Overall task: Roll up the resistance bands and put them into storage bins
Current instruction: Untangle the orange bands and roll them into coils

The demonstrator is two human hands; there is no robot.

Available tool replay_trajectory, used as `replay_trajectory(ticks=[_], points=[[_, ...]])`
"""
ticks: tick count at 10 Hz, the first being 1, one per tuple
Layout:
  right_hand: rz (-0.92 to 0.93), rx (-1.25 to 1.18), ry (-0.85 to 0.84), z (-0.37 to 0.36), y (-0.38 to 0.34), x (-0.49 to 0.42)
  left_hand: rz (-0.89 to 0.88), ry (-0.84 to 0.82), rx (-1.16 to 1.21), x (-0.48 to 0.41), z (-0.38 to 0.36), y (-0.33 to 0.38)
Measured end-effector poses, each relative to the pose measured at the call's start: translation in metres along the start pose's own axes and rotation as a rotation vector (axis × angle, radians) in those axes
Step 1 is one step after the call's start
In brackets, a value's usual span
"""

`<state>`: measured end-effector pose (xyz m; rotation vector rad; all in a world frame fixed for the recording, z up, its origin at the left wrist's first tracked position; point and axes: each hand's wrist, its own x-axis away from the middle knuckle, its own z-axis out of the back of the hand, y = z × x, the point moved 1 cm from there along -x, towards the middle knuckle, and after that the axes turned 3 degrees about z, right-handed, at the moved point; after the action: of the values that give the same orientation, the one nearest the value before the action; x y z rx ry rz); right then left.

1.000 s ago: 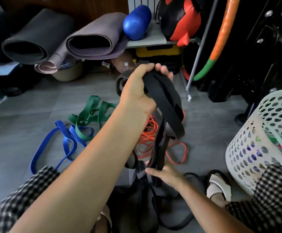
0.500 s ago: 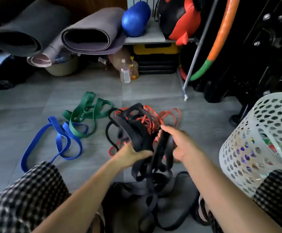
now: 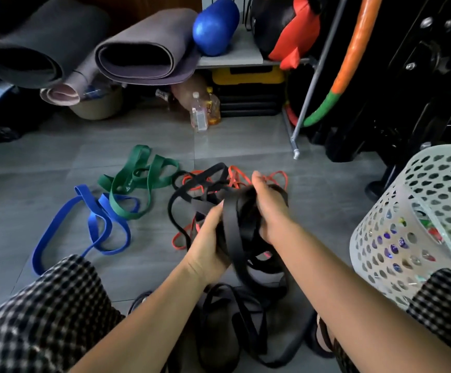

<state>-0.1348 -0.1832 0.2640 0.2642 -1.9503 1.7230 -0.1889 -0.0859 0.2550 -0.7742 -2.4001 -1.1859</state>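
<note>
Over the floor point(image 3: 57, 162), left hand point(image 3: 209, 249) and right hand point(image 3: 271, 211) clutch a tangled black rubber band point(image 3: 231, 227), mid-roll; tighter winding seems needed next.

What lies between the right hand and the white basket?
Only bare grey floor, seen in the head view; the right hand, holding the black band, is clear of the white basket.

Place: a home-gym storage corner, by the look of it.
Mats: rolled exercise mats point(image 3: 143, 49) are stacked along the back.
Gear: a blue foam roller point(image 3: 215, 25) and a red-and-black padded bag point(image 3: 286, 30) are kept on a low shelf point(image 3: 232, 56); an orange-and-green hoop point(image 3: 353, 52) is seen beside a black machine frame point(image 3: 420, 76).
Floor: grey tiles point(image 3: 44, 162) are strewn with coloured resistance bands point(image 3: 138, 181).
Storage: a white perforated basket point(image 3: 380, 238) is set at the right.
</note>
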Motion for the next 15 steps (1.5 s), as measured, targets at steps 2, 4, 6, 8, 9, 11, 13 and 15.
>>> replay_trajectory(ticks=[2, 4, 6, 8, 9, 11, 13, 15], points=[[0.220, 0.798, -0.161, -0.009, -0.006, -0.015, 0.021, 0.059, -0.134, -0.014, 0.011, 0.008], [-0.103, 0.675, -0.371, 0.029, 0.059, -0.044, 0.050, 0.240, -0.603, -0.042, 0.066, -0.024], [-0.439, 0.572, 0.001, 0.080, 0.195, -0.077, 0.167, 0.498, -0.945, -0.074, 0.147, -0.099], [-0.631, 0.635, -0.001, 0.090, 0.276, -0.085, 0.391, 0.542, -1.035, -0.072, 0.197, -0.140], [-0.680, 0.607, 0.006, 0.078, 0.287, -0.083, 0.391, 0.588, -0.913, -0.073, 0.216, -0.157], [-0.810, 0.276, -0.192, 0.008, 0.317, -0.063, 0.409, 0.752, -0.856, -0.078, 0.201, -0.157], [-0.439, 0.664, -0.300, -0.032, 0.267, -0.066, 0.257, 0.870, -0.351, -0.076, 0.203, -0.118], [0.024, 0.988, -0.447, -0.042, 0.223, -0.044, 0.183, 0.561, -0.138, -0.053, 0.178, -0.074]])
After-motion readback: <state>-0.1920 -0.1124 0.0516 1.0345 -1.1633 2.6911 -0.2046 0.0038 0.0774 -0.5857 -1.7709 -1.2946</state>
